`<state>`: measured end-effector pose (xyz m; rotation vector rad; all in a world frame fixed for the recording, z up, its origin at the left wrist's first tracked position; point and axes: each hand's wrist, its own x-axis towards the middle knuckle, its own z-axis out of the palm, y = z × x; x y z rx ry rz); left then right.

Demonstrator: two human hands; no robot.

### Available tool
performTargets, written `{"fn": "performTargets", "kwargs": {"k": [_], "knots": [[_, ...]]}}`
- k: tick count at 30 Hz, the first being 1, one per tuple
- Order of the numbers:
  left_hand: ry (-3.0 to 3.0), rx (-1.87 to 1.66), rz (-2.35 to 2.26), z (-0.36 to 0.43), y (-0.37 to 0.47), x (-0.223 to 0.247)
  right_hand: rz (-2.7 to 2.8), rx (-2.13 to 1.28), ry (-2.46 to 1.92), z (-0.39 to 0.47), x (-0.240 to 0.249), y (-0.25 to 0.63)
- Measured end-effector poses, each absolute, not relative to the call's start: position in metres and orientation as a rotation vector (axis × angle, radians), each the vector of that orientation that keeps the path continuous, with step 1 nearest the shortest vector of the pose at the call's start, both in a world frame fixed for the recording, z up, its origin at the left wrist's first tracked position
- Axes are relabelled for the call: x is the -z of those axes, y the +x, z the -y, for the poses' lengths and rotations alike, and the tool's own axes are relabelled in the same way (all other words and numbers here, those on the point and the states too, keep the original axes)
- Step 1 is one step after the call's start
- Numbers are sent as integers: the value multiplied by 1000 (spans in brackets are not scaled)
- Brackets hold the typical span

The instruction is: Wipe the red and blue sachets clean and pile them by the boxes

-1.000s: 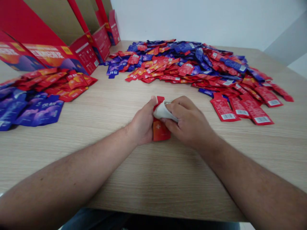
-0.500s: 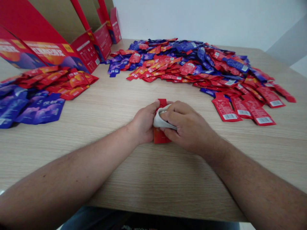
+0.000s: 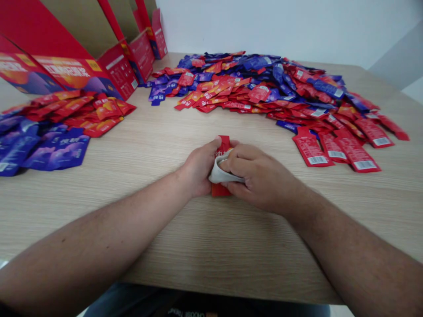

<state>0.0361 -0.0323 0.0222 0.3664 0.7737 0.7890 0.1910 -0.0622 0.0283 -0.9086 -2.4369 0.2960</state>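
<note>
A red-orange sachet [image 3: 220, 189] lies upright along my left hand [image 3: 201, 169], whose thumb presses its upper left edge while the other fingers are hidden beneath. Folded in my right hand [image 3: 253, 174] is a whitish cloth [image 3: 220, 174], pinched between thumb and fingers. It rests against the sachet's printed front and covers its middle; the narrow red top and the lower end show above and below it. Both hands are close together over the table's near middle.
A broad heap of red and blue sachets [image 3: 244, 88] spreads across the back of the wooden table [image 3: 185, 251]. On the left lie stacked red sachets [image 3: 95, 110] and blue sachets [image 3: 62, 149]. Behind them stand open red cardboard boxes [image 3: 117, 72], near a white wall [image 3: 280, 26].
My right hand has moved the cloth slightly down along the sachet, uncovering more of the print near its top. My left hand keeps its hold.
</note>
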Motion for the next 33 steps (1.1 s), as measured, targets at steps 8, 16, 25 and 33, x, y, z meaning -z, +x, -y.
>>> {"fn": "performTargets", "kwargs": {"k": [8,16,25,33], "knots": [[413,-823,-843,31,34,-21,2595,-422,-819,69,-33,188],[377,-818,-770,24,26,-21,2702,-678,-942,54,-45,210],[454,-694,-773,34,34,-20,2153,-92,-1265,40,-16,203],[392,-753,-798,38,39,-22,2160,-130,-1219,50,-21,192]]}}
